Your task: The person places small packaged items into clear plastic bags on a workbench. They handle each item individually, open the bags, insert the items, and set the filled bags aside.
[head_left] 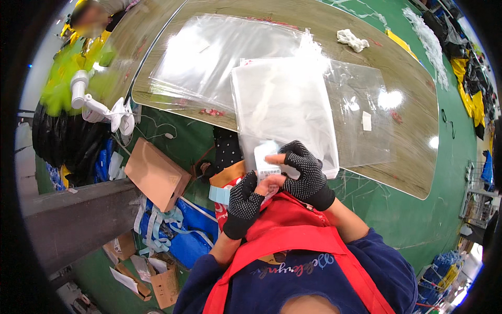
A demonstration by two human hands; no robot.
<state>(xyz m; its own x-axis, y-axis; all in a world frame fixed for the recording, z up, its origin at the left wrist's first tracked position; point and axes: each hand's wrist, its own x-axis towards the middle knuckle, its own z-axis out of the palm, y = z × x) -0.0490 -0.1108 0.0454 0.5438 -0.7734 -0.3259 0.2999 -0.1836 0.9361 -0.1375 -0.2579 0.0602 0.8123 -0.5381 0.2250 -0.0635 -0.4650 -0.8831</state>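
Observation:
Both my hands are in dark fingerless gloves with white grip dots, close together at the table's near edge. Between them is a small white printed label [267,166]; whether it is one piece or a stack, I cannot tell. My left hand [244,203] is closed at its lower edge, with bare fingertips against it. My right hand [306,170] pinches it from the other side, a finger lying across its face. Just beyond, a pile of clear plastic bags [285,104] overhangs the table edge. A blue-white pack [219,195] sits beside my left hand.
More clear plastic sheets [209,57] cover the wood-patterned table [413,152], with a crumpled white wad [352,40] farther back. A small white slip [366,121] lies right. To my left are a cardboard box [157,170], a grey beam [83,220] and another person [78,68].

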